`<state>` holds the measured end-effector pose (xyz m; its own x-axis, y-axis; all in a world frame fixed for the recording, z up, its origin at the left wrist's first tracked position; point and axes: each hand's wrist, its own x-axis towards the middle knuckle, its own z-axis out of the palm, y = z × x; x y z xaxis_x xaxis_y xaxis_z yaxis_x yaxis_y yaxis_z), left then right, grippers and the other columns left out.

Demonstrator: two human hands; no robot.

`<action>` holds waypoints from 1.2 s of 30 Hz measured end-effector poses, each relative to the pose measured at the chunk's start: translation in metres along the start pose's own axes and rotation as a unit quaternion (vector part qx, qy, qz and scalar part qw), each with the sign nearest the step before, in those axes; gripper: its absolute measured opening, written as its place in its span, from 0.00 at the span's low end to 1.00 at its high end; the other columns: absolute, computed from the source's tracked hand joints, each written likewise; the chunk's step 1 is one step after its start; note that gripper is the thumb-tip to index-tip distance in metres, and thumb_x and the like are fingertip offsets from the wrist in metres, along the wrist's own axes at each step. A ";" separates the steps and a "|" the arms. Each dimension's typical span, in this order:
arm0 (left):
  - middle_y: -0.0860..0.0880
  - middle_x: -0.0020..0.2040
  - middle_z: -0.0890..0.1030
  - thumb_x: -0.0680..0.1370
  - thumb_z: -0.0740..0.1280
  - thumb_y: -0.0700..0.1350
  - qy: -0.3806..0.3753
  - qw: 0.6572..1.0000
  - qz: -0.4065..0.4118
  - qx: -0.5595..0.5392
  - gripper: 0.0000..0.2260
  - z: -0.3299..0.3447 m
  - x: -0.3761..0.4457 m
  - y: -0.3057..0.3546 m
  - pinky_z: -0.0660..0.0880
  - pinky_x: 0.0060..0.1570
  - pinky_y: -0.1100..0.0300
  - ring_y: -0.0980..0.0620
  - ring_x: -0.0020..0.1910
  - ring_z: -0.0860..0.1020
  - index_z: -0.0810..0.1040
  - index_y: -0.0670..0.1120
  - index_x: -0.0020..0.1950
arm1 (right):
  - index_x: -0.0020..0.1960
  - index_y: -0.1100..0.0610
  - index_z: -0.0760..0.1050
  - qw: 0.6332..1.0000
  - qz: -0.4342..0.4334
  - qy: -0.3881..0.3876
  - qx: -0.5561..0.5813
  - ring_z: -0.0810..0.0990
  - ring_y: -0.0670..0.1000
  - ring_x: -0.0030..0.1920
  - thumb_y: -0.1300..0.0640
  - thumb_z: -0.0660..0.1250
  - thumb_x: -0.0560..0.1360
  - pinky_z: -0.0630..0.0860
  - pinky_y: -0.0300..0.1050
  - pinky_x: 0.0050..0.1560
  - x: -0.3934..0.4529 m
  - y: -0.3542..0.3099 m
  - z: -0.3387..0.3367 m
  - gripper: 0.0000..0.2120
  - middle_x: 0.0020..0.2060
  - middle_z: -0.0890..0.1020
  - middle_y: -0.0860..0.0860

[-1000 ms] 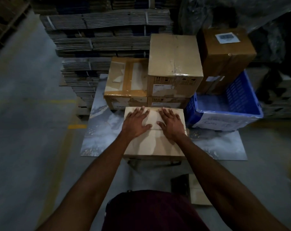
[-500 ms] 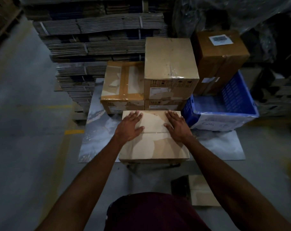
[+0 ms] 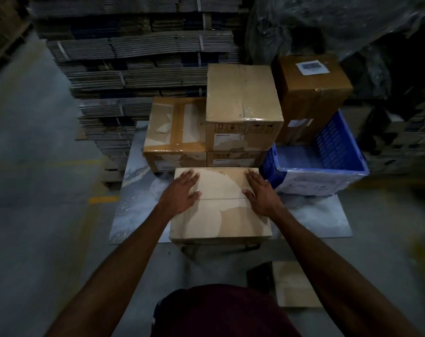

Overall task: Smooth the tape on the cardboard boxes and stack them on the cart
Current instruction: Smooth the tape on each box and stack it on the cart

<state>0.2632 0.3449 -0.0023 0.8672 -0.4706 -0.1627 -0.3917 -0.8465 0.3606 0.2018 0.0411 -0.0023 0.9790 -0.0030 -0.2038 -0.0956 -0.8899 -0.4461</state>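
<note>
Dim warehouse: left hand (image 3: 180,194) and right hand (image 3: 262,194) flat on box (image 3: 221,215).

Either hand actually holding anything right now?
No. Left hand and right hand lie flat, fingers straight, on the near box top.

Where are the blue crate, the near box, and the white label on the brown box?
Blue crate (image 3: 338,139): head view, on its far inner wall.
Near box (image 3: 221,222): head view, on its bare top, nearer half.
White label (image 3: 311,67): head view, on the label's middle.
</note>
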 end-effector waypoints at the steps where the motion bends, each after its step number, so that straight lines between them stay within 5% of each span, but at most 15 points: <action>1: 0.46 0.81 0.57 0.82 0.59 0.59 0.004 1.000 0.002 0.008 0.30 -0.001 -0.002 0.000 0.55 0.76 0.53 0.46 0.80 0.57 0.60 0.48 0.81 | 0.82 0.53 0.56 1.000 0.000 0.003 0.004 0.54 0.54 0.81 0.47 0.60 0.84 0.54 0.53 0.79 -0.003 0.001 -0.001 0.30 0.81 0.58 0.51; 5: 0.43 0.79 0.62 0.83 0.63 0.50 0.039 0.999 -0.029 0.015 0.24 0.008 -0.022 0.005 0.60 0.75 0.52 0.43 0.78 0.62 0.65 0.46 0.78 | 0.74 0.53 0.72 0.997 -0.003 0.077 0.017 0.68 0.52 0.75 0.55 0.63 0.83 0.66 0.51 0.73 -0.030 -0.004 0.006 0.20 0.75 0.71 0.51; 10: 0.42 0.80 0.58 0.84 0.59 0.46 0.031 0.998 -0.043 0.016 0.24 0.016 -0.030 0.013 0.59 0.75 0.49 0.42 0.80 0.57 0.60 0.45 0.80 | 0.79 0.54 0.65 0.998 0.007 0.064 0.019 0.61 0.51 0.79 0.48 0.58 0.85 0.56 0.47 0.76 -0.038 -0.008 0.013 0.24 0.78 0.66 0.51; 14: 0.38 0.69 0.76 0.80 0.59 0.48 0.080 0.996 -0.028 0.003 0.20 0.007 -0.041 0.021 0.71 0.66 0.48 0.40 0.66 0.77 0.80 0.42 0.66 | 0.79 0.55 0.65 0.998 -0.017 0.052 -0.024 0.60 0.54 0.79 0.48 0.59 0.85 0.57 0.53 0.78 -0.056 -0.011 0.010 0.25 0.78 0.66 0.53; 16: 0.39 0.65 0.79 0.79 0.56 0.52 0.098 0.995 -0.019 -0.017 0.22 0.018 -0.059 0.026 0.73 0.64 0.50 0.41 0.62 0.80 0.82 0.41 0.62 | 0.77 0.56 0.68 0.997 -0.029 0.069 -0.017 0.63 0.54 0.78 0.49 0.60 0.84 0.60 0.54 0.78 -0.072 -0.009 0.017 0.24 0.77 0.69 0.54; 19: 0.40 0.75 0.70 0.82 0.54 0.57 0.061 0.998 -0.031 -0.007 0.28 0.042 -0.078 0.028 0.64 0.73 0.48 0.42 0.73 0.69 0.72 0.40 0.74 | 0.78 0.59 0.67 0.997 -0.033 0.075 0.007 0.65 0.56 0.78 0.49 0.61 0.84 0.64 0.60 0.76 -0.084 -0.006 0.033 0.26 0.77 0.68 0.57; 22: 0.43 0.80 0.61 0.80 0.43 0.62 0.014 0.998 -0.052 0.015 0.35 0.040 -0.077 0.033 0.53 0.77 0.50 0.44 0.79 0.60 0.62 0.43 0.80 | 0.80 0.59 0.61 0.999 -0.013 0.050 -0.011 0.58 0.56 0.80 0.40 0.50 0.82 0.58 0.61 0.79 -0.085 -0.008 0.040 0.33 0.79 0.62 0.57; 26: 0.45 0.81 0.57 0.84 0.54 0.59 0.004 0.998 -0.059 0.034 0.30 0.031 -0.079 0.051 0.53 0.77 0.50 0.45 0.80 0.56 0.57 0.44 0.81 | 0.83 0.57 0.49 0.998 -0.004 0.026 -0.056 0.49 0.53 0.82 0.38 0.50 0.84 0.45 0.53 0.80 -0.091 -0.020 0.045 0.34 0.82 0.51 0.53; 31: 0.49 0.83 0.52 0.84 0.51 0.61 -0.038 0.998 -0.051 0.021 0.29 0.050 -0.081 0.083 0.48 0.78 0.46 0.44 0.81 0.49 0.52 0.51 0.82 | 0.83 0.53 0.53 0.999 -0.028 0.009 -0.044 0.52 0.56 0.82 0.32 0.40 0.78 0.46 0.56 0.79 -0.091 -0.051 0.066 0.40 0.82 0.54 0.53; 36: 0.50 0.83 0.48 0.84 0.50 0.60 -0.038 0.997 -0.060 0.037 0.29 0.057 -0.087 0.087 0.45 0.78 0.45 0.44 0.81 0.46 0.48 0.53 0.83 | 0.83 0.52 0.52 0.999 -0.019 0.013 -0.047 0.51 0.55 0.82 0.36 0.41 0.81 0.44 0.56 0.79 -0.093 -0.054 0.070 0.36 0.82 0.53 0.52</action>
<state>0.1365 0.2982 -0.0088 0.8842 -0.3805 -0.2708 -0.3109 -0.9123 0.2667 0.1036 0.1216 -0.0199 0.9862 0.0199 -0.1644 -0.0426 -0.9286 -0.3685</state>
